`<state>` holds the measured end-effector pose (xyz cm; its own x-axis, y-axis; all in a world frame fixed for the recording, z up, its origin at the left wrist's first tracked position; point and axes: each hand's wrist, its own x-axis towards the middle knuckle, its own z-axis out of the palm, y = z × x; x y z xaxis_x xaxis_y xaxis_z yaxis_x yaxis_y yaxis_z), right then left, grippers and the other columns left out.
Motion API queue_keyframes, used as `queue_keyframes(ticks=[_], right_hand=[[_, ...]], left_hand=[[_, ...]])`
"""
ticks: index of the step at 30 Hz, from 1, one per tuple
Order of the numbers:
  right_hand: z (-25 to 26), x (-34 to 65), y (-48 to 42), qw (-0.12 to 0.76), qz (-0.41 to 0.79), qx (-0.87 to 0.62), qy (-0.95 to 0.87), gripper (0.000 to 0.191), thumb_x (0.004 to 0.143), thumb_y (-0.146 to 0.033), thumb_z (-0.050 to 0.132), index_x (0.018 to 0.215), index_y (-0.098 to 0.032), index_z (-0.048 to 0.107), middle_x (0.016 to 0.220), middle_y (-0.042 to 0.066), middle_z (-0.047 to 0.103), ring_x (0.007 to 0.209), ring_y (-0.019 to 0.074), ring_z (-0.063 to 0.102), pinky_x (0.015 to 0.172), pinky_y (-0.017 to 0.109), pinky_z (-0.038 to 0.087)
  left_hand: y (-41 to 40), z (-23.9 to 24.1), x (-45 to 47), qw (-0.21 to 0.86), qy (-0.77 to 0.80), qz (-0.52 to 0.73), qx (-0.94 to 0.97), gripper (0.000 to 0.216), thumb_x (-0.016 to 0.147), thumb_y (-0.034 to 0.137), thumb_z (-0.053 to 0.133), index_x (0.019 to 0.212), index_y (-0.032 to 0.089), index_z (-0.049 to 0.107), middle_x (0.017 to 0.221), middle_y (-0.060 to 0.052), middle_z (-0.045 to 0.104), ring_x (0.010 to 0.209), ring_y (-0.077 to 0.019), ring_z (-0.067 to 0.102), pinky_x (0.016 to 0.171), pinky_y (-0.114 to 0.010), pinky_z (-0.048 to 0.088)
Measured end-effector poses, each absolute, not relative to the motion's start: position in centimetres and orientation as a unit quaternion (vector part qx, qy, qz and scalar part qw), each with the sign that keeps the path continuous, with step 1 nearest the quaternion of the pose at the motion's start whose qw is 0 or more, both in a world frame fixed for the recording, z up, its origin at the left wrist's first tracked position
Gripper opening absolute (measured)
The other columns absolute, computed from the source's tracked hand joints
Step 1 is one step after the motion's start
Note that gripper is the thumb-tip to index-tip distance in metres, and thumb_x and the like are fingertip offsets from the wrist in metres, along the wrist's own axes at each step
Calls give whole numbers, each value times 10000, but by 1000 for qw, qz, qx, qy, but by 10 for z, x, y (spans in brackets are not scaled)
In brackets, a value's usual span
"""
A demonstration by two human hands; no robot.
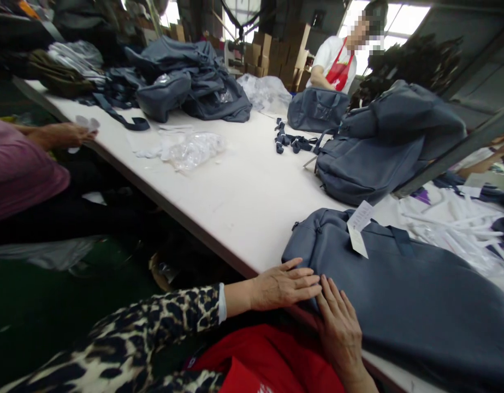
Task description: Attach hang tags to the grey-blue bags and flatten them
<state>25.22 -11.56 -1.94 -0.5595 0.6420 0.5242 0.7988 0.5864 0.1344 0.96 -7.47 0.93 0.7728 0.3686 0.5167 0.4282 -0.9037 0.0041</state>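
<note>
A grey-blue bag (399,295) lies flat at the near edge of the white table (243,202). The left hand (282,285) rests open on the bag's near corner, fingers flat and pointing toward three o'clock. The right hand (339,327) lies open just beside it, fingers pointing to eleven o'clock, their tips almost meeting the left fingers. White paper tags (359,225) sit on the bag at one o'clock from both hands.

Open white table (243,191) stretching ahead of the near grey bag (399,295), free for passing. Blocked to the right by 1 stacked bag pile (383,147), farther ahead by loose straps (290,142) and crumpled plastic (194,150).
</note>
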Motion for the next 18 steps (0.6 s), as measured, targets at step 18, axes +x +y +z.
queue_keyframes(ticks=[18], right_hand=[[9,308,-120,331,-106,-368,-862,524,974,-181,362,1491,-219,438,1401,48,581,1185,225,635,990,304,521]], left_hand=[[-49,28,18,-322,-366,-536,-689,433,953,491,510,1243,170,528,1272,-141,609,1199,-240,557,1036,-413,466]])
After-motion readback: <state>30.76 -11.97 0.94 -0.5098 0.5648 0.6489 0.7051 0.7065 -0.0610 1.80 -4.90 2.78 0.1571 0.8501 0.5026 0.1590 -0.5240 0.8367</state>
